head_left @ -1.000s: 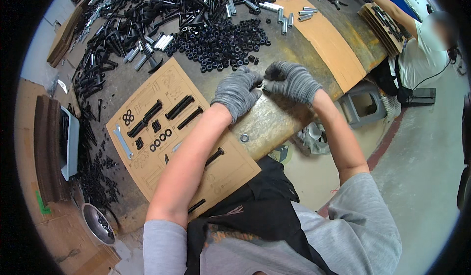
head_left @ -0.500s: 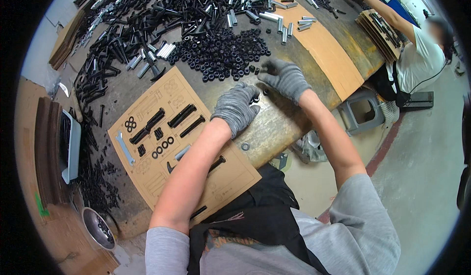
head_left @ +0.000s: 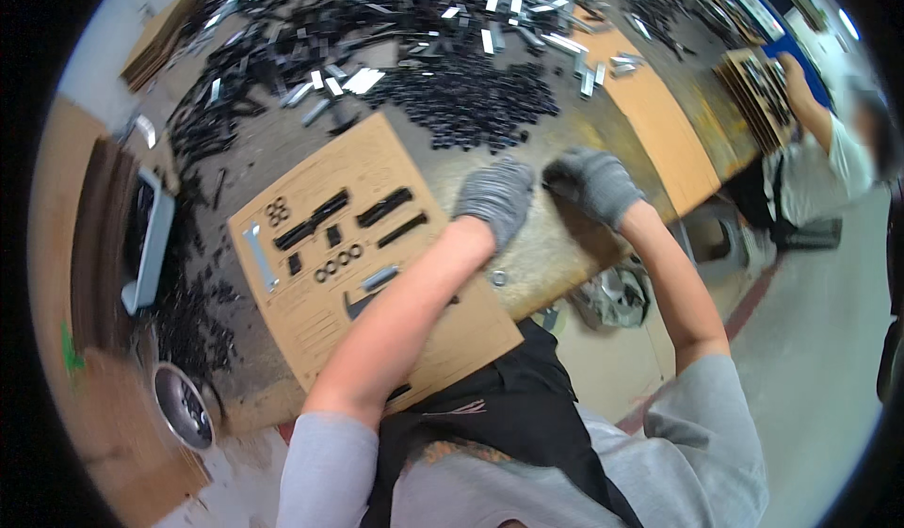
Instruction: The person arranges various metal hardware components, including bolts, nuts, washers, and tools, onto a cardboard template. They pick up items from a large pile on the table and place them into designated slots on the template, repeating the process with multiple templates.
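Both hands wear grey knit gloves. My left hand [head_left: 497, 200] is curled over the bare metal tabletop, beside a printed brown card [head_left: 292, 335]; what its fingers hold, if anything, is hidden. Just right of it, my right hand [head_left: 595, 187] is also closed, its fingertips turned down toward the table and dark in shadow. Beyond both hands spreads a heap of small black nuts [head_left: 471, 104]. Lying on the card are black bolts [head_left: 311, 220], black rings [head_left: 339, 262], a silver wrench [head_left: 261, 257] and a silver tube [head_left: 380, 277].
A silver washer [head_left: 498, 277] lies near the table's front edge. Black and silver hardware [head_left: 311, 38] is piled at the back. A grey-blue bin [head_left: 151, 245] and a metal bowl [head_left: 184, 406] stand at left. At right, a co-worker [head_left: 819, 170] sits near stacked cards [head_left: 750, 104].
The view has shifted and blurred. My fingers, looser and more spread before, are now curled in on both hands. The small black nuts seen by my fingers no longer show.
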{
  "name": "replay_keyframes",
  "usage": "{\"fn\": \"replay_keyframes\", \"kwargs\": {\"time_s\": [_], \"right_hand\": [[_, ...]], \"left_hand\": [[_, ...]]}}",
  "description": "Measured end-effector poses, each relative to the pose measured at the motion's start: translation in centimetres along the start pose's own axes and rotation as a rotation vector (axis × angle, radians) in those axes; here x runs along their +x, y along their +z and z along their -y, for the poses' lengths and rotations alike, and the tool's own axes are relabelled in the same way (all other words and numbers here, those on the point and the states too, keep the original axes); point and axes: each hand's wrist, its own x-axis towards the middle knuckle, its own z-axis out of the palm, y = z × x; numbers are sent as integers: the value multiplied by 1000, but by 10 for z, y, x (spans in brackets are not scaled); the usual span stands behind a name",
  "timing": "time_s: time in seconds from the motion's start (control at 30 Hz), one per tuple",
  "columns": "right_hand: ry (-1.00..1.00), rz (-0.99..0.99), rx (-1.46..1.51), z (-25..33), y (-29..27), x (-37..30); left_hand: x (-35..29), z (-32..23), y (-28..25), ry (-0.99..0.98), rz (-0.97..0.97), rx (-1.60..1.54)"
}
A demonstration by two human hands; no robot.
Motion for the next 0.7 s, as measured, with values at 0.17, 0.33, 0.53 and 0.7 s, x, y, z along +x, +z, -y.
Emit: {"fn": "replay_keyframes", "kwargs": {"time_s": [0.17, 0.33, 0.53, 0.7], "right_hand": [[-66, -21, 124, -3, 12, 1], [40, 11, 351, 18, 2, 22], [-7, -47, 535, 92, 17, 113], [-76, -57, 306, 125, 50, 180]], "left_hand": [[2, 12, -53, -58, 32, -32], [-29, 119, -122, -332, -248, 66], [-27, 153, -113, -499, -233, 183], [-22, 150, -114, -492, -72, 172]]}}
